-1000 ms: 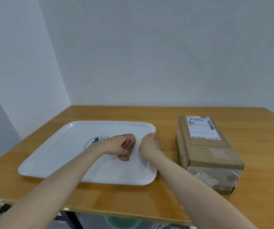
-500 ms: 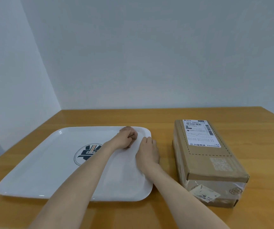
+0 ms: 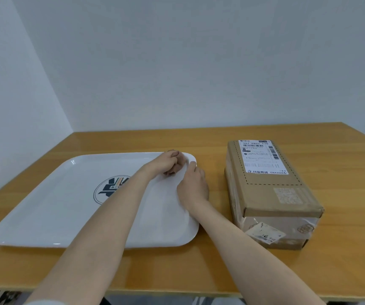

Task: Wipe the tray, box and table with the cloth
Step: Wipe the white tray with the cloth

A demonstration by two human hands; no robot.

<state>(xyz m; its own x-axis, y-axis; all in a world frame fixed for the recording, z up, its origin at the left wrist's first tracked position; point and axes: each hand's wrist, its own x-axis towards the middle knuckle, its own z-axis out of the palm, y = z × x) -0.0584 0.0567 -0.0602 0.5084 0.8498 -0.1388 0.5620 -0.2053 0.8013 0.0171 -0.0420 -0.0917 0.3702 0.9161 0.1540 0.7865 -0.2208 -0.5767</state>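
On the glossy white tray (image 3: 45, 205), left hand (image 3: 165, 164) grips crumpled brown cloth (image 3: 176, 167); right hand (image 3: 193, 187) presses flat.

plain room corner: bare pale walls (image 3: 177, 62), wooden table (image 3: 199, 271), parcel box (image 3: 271, 194)

A white tray (image 3: 51, 208) lies on the left of the wooden worktop (image 3: 199, 269), a round dark logo (image 3: 108, 190) printed near its middle and partly covered by the left forearm. At the tray's far right corner the left hand (image 3: 165, 162) grips a bunched brownish cloth (image 3: 177, 167) against the tray's surface. Just beside it, the right hand (image 3: 193, 188) rests on the tray's right rim. To the right, apart from the tray, sits a cardboard box (image 3: 271, 194) with a white shipping label (image 3: 262, 157) on its top.
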